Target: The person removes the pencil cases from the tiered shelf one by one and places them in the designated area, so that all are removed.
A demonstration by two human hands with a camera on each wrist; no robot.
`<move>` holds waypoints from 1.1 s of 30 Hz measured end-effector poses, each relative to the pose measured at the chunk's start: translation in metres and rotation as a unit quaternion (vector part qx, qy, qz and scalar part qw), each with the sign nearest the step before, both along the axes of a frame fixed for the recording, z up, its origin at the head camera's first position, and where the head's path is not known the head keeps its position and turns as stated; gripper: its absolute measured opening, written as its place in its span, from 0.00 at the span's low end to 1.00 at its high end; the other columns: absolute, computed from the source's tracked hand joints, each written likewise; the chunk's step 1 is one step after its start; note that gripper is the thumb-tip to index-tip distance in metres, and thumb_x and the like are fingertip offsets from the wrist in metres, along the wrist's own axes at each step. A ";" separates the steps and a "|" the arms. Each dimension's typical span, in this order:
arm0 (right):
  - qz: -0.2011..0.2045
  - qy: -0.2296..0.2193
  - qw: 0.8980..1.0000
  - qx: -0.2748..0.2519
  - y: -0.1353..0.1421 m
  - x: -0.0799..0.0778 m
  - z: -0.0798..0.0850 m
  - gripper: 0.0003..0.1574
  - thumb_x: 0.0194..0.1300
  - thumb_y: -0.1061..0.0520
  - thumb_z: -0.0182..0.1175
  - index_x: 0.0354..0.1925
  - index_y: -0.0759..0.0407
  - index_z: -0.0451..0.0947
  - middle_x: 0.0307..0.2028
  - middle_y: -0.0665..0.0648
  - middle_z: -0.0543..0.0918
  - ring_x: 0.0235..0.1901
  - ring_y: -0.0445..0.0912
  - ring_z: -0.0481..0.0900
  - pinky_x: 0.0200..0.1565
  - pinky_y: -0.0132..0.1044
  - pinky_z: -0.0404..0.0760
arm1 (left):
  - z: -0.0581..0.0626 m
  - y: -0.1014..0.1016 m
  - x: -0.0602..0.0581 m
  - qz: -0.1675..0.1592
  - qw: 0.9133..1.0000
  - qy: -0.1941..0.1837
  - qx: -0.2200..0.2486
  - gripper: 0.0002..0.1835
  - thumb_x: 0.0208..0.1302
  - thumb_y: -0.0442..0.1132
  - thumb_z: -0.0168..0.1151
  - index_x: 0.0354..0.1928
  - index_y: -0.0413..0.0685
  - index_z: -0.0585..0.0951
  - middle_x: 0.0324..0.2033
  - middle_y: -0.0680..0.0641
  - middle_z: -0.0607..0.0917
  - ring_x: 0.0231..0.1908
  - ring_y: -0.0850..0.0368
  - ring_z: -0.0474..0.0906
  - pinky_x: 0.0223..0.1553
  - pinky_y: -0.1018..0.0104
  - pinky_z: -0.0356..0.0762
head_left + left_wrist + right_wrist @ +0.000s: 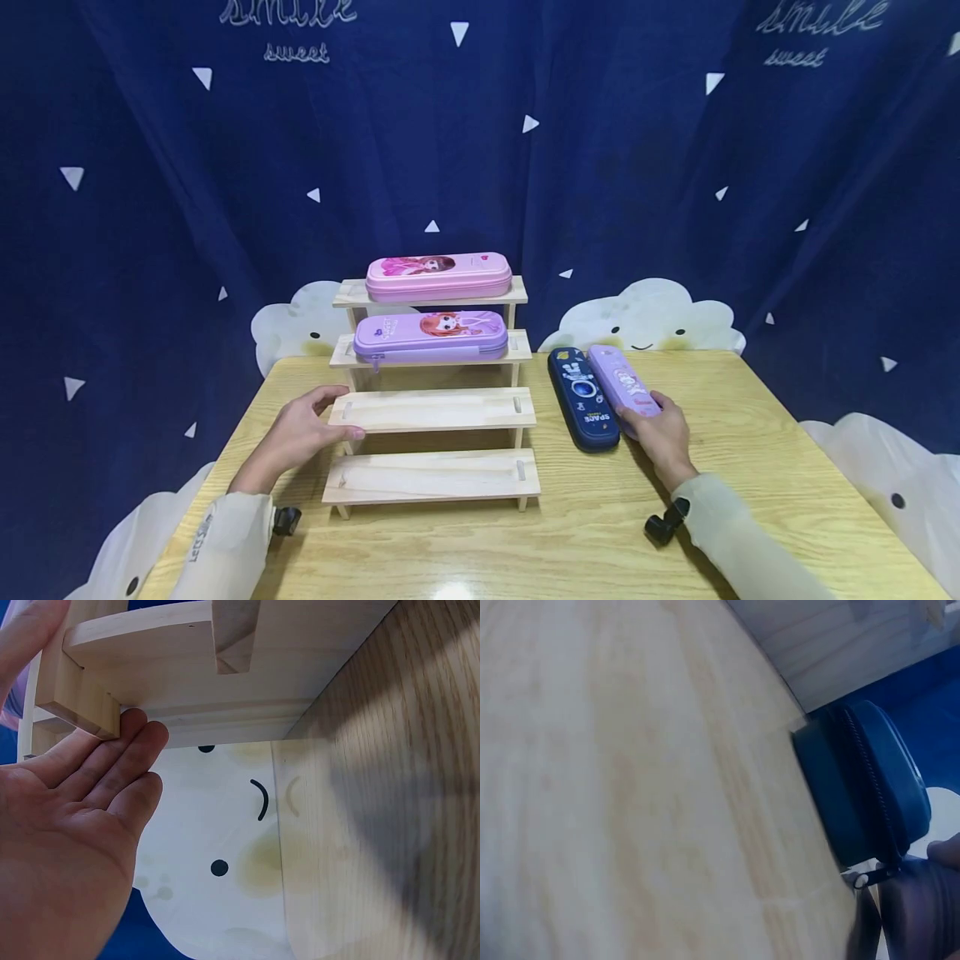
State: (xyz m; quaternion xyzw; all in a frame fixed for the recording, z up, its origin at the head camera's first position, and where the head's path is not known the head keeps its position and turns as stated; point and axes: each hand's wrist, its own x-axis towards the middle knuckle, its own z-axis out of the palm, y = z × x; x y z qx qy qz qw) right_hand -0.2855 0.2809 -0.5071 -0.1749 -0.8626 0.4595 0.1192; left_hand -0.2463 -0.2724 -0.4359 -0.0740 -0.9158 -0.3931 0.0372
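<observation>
At the left end of a stepped wooden display rack (432,410), my left hand (303,429) grips a step, thumb toward the front and fingers farther back. The left wrist view puts the rack's wooden end (79,694) between thumb and fingers. On the table to the right, my right hand (663,433) holds the near end of a light purple pencil case (618,375) with a cartoon print. Along its left side lies a navy pencil case (581,404) with an astronaut and the word SPACE. Its zipped end (862,784) shows in the right wrist view.
A pink pencil case (442,279) lies on the rack's top step, and a lilac one (431,337) on the step below. The two lower steps are bare wood. Behind the wooden table (600,533) hangs a dark blue curtain (435,150) with white triangles and cloud shapes.
</observation>
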 end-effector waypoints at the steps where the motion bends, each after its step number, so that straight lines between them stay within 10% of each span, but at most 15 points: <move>1: 0.004 0.001 1.000 0.004 -0.001 0.000 -0.001 0.55 0.60 0.47 0.71 0.74 0.70 0.59 0.66 0.74 0.73 0.62 0.64 0.74 0.68 0.57 0.70 | 0.000 0.000 0.000 0.001 1.000 0.000 0.000 0.47 0.47 0.58 0.81 0.66 0.40 0.75 0.64 0.33 0.79 0.68 0.30 0.71 0.70 0.38 0.70; 33: 0.012 -0.017 0.999 -0.048 -0.012 0.004 -0.004 0.55 0.63 0.54 0.69 0.75 0.75 0.53 0.67 0.76 0.69 0.63 0.63 0.72 0.70 0.59 0.70 | 0.000 0.001 0.001 -0.003 1.000 -0.005 0.017 0.47 0.47 0.56 0.82 0.65 0.39 0.75 0.64 0.33 0.79 0.69 0.30 0.69 0.71 0.38 0.68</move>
